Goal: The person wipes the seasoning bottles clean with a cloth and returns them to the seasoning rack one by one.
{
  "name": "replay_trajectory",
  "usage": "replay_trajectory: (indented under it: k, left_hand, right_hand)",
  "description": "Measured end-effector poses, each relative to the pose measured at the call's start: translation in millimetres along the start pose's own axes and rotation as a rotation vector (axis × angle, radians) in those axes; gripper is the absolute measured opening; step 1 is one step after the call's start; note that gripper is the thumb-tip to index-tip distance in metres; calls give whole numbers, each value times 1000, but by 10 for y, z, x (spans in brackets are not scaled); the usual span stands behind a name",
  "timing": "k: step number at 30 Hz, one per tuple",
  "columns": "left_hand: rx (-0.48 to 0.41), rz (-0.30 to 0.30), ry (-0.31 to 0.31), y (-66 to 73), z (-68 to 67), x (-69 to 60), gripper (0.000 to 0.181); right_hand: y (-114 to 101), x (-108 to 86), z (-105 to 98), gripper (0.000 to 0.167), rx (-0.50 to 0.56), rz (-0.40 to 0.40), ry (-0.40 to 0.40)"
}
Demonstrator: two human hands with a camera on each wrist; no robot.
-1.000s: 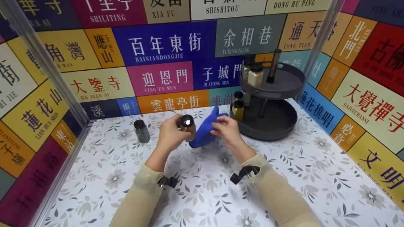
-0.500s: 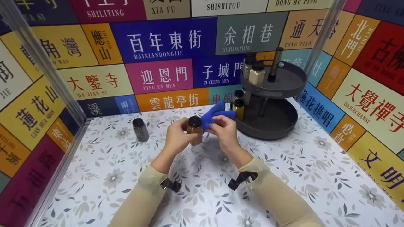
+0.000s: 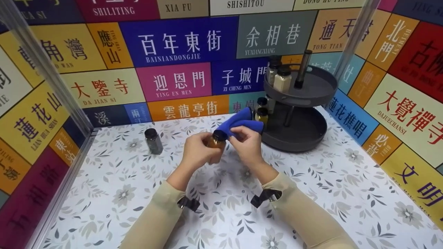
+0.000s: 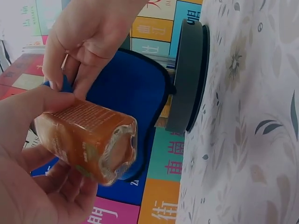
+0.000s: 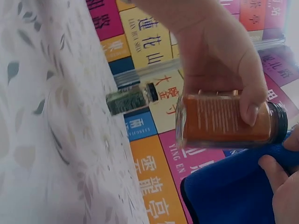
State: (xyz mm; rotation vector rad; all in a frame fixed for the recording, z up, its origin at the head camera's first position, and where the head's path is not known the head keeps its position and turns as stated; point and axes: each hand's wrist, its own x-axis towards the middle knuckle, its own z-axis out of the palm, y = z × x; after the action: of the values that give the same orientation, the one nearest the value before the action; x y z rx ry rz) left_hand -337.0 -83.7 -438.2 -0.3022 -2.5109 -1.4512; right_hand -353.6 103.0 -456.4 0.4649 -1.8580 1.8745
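Table (image 3: 193, 221): floral cover; the work is held above it, nearer the far edge than the near one. Two-tier rack (image 3: 294, 147) stands by the far right corner, small jars along its left side. Blue cloth (image 3: 238, 120): dark-edged, its loose end in front of the rack's left rim from the head view; contact there I cannot tell. Keep slack gathered so it snags no jar.

Right grip (image 3: 247, 147): pinched closed on the cloth, near the cap. Left grip (image 3: 199, 150): curled round the amber jar (image 5: 224, 123), thumb along one side, closed to its width. Jar is lifted clear of the table, roughly upright. Judged step: wiping. Hold the body firmly, since glass may slip; turn it in small steps, pressing cloth flat to each face. Do the black cap (image 5: 279, 122) with light pressure, avoiding unscrewing. Grey-green jar (image 3: 154, 144) stands toward the far left corner, untouched.
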Motion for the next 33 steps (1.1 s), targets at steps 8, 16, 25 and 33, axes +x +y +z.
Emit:
replay_trajectory:
  k: [8, 16, 25, 33]
  left_hand:
    - [256, 35, 51, -3, -32, 24, 34]
    - [426, 125, -5, 93, -32, -42, 38]
    - [520, 83, 29, 78, -35, -34, 19]
    - [494, 143, 4, 127, -81, -76, 20]
  right_hand:
    - [-27, -29, -35, 21, -403, -289, -118]
    - [-5, -9, -40, 19, -501, -321, -146]
    - [-61, 29, -68, 18, -592, -285, -267]
    - [-132, 33, -72, 18, -576, -317, -266]
